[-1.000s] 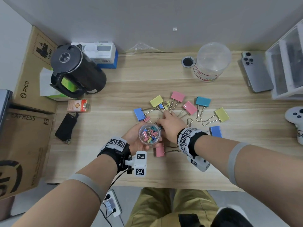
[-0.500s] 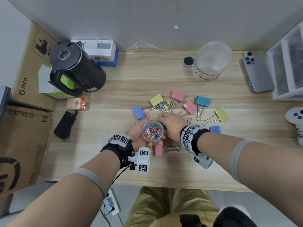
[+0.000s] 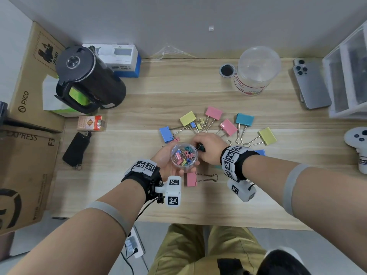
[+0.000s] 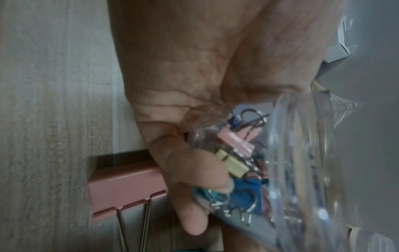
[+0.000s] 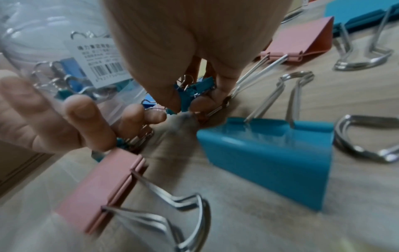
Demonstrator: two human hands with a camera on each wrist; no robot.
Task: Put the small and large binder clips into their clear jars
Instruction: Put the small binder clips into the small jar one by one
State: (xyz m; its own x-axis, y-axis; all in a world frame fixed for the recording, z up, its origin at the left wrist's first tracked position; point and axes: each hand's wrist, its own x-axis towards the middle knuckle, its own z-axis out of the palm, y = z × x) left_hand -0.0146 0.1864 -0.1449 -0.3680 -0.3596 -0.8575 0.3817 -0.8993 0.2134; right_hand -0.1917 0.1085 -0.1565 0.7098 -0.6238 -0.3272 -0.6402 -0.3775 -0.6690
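My left hand (image 3: pixel 168 161) holds the small clear jar (image 3: pixel 184 155) above the desk, fingers curled round its wall (image 4: pixel 302 153); several small coloured clips lie inside. Just right of the jar's rim my right hand (image 3: pixel 206 149) pinches a small teal binder clip (image 5: pixel 194 90) between thumb and fingers. Several large clips lie fanned on the desk beyond the hands: yellow (image 3: pixel 187 118), pink (image 3: pixel 213 113), teal (image 3: pixel 244 119). Another large pink clip (image 3: pixel 191 179) lies below the jar. The large clear jar (image 3: pixel 257 70) stands at the back right.
A black kettle (image 3: pixel 89 76) and cardboard boxes (image 3: pixel 29 96) crowd the left side. A phone (image 3: pixel 311 84) and clear drawers (image 3: pixel 349 76) sit at the right, a white controller (image 3: pixel 357 143) near the right edge. A black pouch (image 3: pixel 76 148) lies left of the hands.
My left hand has lifted the small jar a little up and forward. My right hand has drawn back from the clip pile to the jar's rim with a small teal clip.
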